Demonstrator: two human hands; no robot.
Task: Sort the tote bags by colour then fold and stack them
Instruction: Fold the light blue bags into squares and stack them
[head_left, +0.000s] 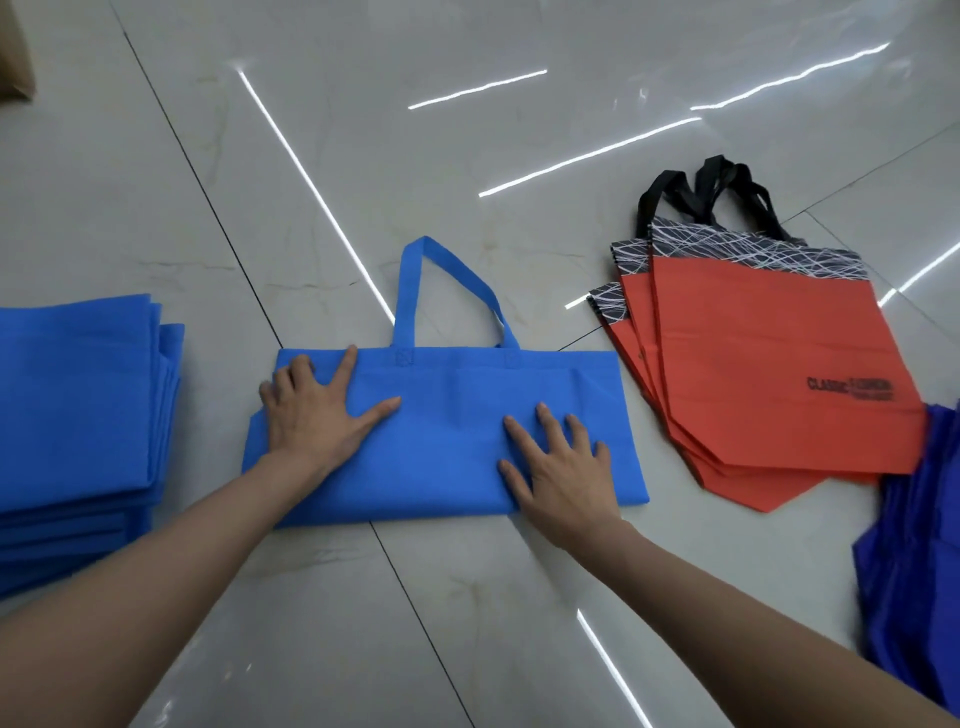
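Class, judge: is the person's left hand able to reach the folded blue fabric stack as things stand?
Probably yes: only bare glossy floor separates the left hand from the folded blue fabric stack.

The floor (467, 130) is of glossy pale grey stone tiles with thin dark joints, and it reflects long strip lights. At the left lies a stack of folded bright blue fabric bags (72, 415). In the middle lies one bright blue fabric tote bag (447, 415), flat, its handles towards the far side. To its right, apart from it, orange-red bags with black patterned tops (769, 364) lie fanned. Just beside them, at the right edge, is a heap of darker blue fabric (919, 545). A brown cardboard piece (15, 62) shows at the far left corner.
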